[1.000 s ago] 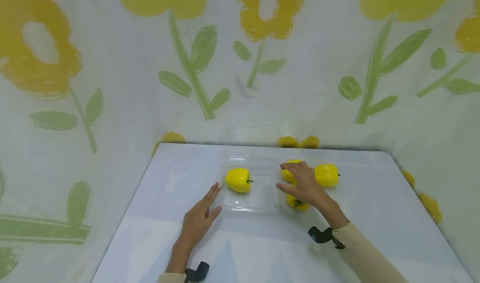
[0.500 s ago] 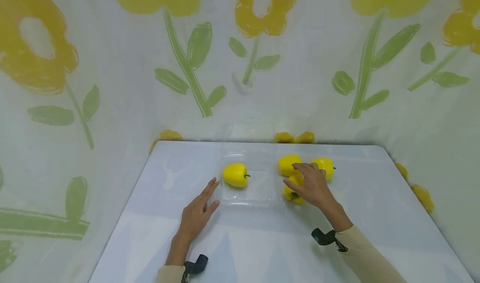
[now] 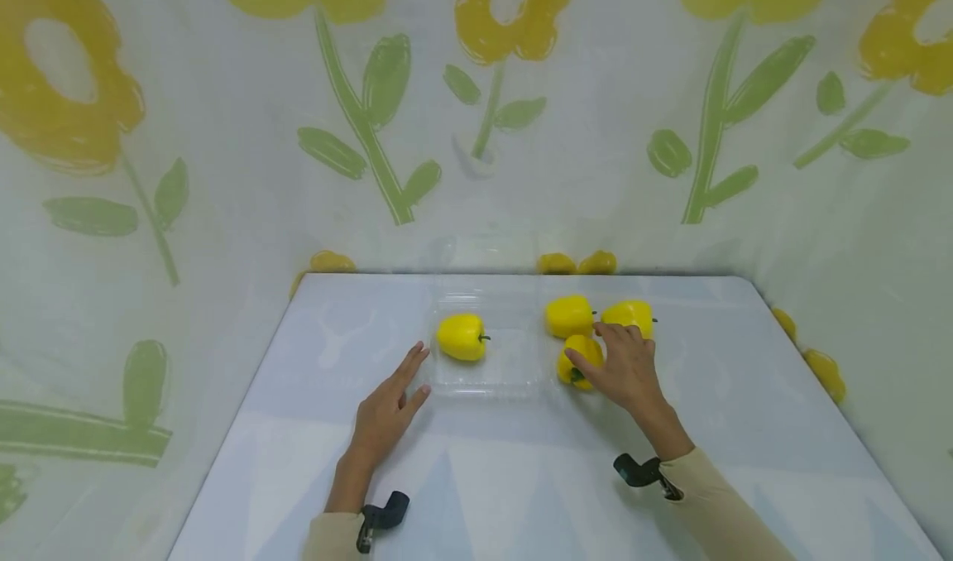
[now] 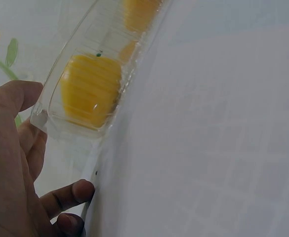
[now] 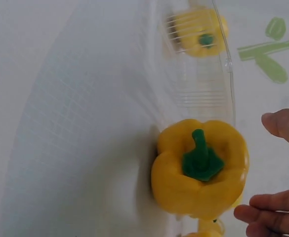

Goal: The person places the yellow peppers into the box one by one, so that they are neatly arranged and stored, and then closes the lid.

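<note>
A yellow bell pepper (image 3: 460, 337) lies on its side in the left part of a clear plastic clamshell box (image 3: 510, 366), its lid raised at the back. My left hand (image 3: 383, 420) is at the box's left edge, its thumb and fingers spread; in the left wrist view the thumb reaches the clear wall (image 4: 48, 98). To the box's right lie three more yellow peppers. Over the front pepper (image 3: 590, 347) hovers my right hand (image 3: 625, 366), thumb and fingers apart. In the right wrist view, a gap shows between thumb and that pepper (image 5: 174, 182), whose green stem faces the camera.
Behind the front pepper lie a left pepper (image 3: 568, 316) and a right pepper (image 3: 625, 311), the latter partly behind my right fingers. The white table (image 3: 491, 478) ends at a wall (image 3: 596, 172) printed with yellow flowers.
My right hand has drawn back rightward from above the back left pepper to the front pepper, uncovering the back left one. The left hand keeps its place by the box; the head view has shifted slightly.
</note>
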{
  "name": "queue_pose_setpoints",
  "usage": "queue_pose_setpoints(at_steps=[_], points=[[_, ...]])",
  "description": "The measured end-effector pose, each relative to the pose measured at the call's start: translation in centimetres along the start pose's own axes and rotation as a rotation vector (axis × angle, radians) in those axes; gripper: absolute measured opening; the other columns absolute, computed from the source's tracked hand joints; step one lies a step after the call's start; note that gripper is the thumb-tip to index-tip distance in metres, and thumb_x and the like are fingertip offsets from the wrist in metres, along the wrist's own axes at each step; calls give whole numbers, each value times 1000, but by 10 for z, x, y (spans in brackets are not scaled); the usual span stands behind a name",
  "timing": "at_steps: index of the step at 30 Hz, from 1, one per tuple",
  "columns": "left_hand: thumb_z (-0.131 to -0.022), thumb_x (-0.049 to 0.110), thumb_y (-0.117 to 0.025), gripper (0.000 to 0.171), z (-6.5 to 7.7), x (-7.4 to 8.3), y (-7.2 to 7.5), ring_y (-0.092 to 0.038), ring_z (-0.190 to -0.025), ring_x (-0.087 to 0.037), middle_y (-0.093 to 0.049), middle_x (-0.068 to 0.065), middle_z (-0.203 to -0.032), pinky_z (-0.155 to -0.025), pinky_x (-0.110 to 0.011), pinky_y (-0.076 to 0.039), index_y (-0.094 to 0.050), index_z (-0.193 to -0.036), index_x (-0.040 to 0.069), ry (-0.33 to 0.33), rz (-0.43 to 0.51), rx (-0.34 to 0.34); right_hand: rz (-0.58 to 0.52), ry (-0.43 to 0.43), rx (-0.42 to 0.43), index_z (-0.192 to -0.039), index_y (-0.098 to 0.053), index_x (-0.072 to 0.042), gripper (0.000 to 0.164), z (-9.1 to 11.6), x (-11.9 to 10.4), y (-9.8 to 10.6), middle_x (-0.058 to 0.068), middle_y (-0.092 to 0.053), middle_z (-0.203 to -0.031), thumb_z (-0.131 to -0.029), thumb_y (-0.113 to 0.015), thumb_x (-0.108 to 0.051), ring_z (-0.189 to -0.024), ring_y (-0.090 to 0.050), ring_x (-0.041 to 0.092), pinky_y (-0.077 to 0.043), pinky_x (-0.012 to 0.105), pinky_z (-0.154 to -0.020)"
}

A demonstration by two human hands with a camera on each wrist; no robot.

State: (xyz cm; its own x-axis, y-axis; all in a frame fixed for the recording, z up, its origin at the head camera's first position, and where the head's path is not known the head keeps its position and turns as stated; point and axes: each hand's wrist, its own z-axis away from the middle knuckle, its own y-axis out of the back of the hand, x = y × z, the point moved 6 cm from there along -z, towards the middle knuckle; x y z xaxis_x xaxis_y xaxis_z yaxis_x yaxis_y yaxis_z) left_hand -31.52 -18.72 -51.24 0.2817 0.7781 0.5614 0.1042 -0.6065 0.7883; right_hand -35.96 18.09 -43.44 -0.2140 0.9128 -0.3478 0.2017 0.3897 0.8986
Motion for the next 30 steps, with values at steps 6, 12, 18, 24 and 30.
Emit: queue_pose_setpoints(at_steps=[6,12,18,24,30], points=[[-103,49,-50,60,-1,1,1,-40,-64,-4,-25,22,-160,-49,-22,-34,-30,-158,38,-8,9,9,33,-51,-14,-136,-55,3,83,3,1,-3,22,-60,-129,-88,-64,-64,-114,-45,40,-32,53,-84],[-103,48,-50,59,-3,2,2,-42,-65,-6,-24,23,-160,-50,-24,-35,-28,-158,40,6,16,-4,60,-116,-26,-139,-51,5,94,6,3,-7,23,-59,-124,-86,-59,-71,-110,-43,41,-33,55,-85],[-103,50,-49,60,-2,0,0,-42,-67,-6,-24,20,-161,-50,-24,-35,-27,-158,41,22,6,-24,50,-183,-73,-148,-42,4,101,12,7,-16,25,-58,-129,-84,-59,-73,-111,-44,43,-33,57,-88],[-103,51,-48,59,-3,1,1,-42,-65,-8,-25,21,-161,-50,-24,-35,-29,-158,40,18,20,-10,2,-222,-99,-137,-52,3,89,12,10,-17,22,-61,-119,-85,-63,-68,-108,-46,40,-32,56,-86],[-103,51,-48,59,-3,2,0,-43,-65,-8,-25,21,-161,-50,-25,-35,-30,-158,39,21,28,-10,-67,-261,-132,-124,-60,6,76,13,12,-14,22,-63,-117,-85,-68,-58,-109,-48,41,-30,57,-84]])
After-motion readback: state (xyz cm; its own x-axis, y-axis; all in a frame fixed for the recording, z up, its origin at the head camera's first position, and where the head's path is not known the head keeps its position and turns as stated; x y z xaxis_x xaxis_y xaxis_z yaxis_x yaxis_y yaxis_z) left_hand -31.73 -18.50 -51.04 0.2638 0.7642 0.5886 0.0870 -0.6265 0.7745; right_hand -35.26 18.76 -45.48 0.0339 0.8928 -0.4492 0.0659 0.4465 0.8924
